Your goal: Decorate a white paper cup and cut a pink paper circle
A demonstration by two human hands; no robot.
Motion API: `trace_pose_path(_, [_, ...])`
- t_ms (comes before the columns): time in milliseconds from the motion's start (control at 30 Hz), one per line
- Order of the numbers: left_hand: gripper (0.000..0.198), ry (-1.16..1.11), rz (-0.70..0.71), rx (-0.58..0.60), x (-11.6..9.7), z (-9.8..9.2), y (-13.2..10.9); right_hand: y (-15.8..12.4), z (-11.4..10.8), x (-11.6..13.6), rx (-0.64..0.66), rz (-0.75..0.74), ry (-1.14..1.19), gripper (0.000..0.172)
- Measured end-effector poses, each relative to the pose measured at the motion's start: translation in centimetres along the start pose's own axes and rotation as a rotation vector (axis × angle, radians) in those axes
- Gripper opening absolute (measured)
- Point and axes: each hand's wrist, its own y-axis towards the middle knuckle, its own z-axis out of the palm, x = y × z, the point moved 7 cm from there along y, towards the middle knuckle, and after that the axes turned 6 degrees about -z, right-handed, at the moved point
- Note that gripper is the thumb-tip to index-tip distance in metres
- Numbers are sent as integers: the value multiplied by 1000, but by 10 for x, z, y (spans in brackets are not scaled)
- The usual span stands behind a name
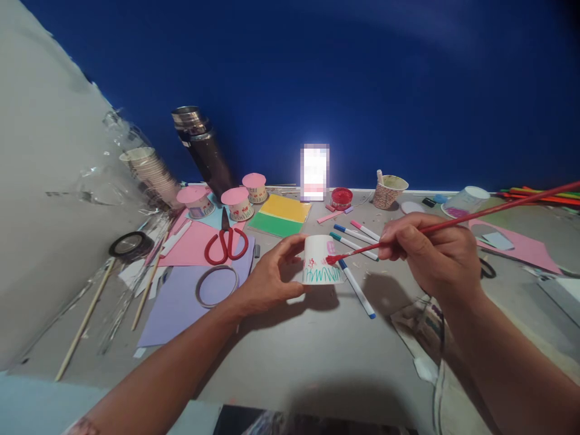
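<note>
An upturned white paper cup (319, 260) is held by its side in my left hand (272, 275), a little above the table. Green zigzag grass, small red flowers and a pink window are drawn on it. Between the fingers of my right hand (435, 254) is a red-handled paintbrush (493, 212). Its red, paint-covered tip meets the cup's side near the flowers, or is very close to it. Several markers (357, 290) lie just behind and beside the cup. A small tub of red paint (341, 198) stands farther back.
Left are red-handled scissors (225, 241), a tape roll (216, 286) on purple paper (174, 308), wooden sticks (86, 320) and a black flask (206, 157). Pink-topped decorated cups (238, 205) stand behind. A patterned cup (390, 192) is back right; a cloth (419, 329) lies under my right arm.
</note>
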Motion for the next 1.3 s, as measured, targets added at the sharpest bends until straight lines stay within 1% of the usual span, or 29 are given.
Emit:
trace_pose_path(67, [84,-6,-17,-6,-1,0,0,0,2,-1,10,13,-2,29])
trace_pose_path(233, [83,4,1,3,-1,0,1,-1,0,1,-48,-11,18,29])
trace_pose_path(400, [84,18,25,11,1,0,1,-2,6,0,14,-4,-3,28])
trace_pose_path(467, [84,26,18,15,1,1,1,-2,5,0,14,-10,-4,28])
trace_pose_path(633, [83,35,26,23,0,1,1,-1,1,4,-51,-55,-8,29])
trace_pose_path(833, [84,44,26,17,2,0,1,-2,-3,7,-147,-102,-31,24])
trace_pose_path(1033, [82,62,22,26,3,1,0,-2,1,8,-154,-129,-27,21])
trace_pose_path(1300, [82,48,29,30,-1,2,0,-1,6,9,-143,-103,-84,25])
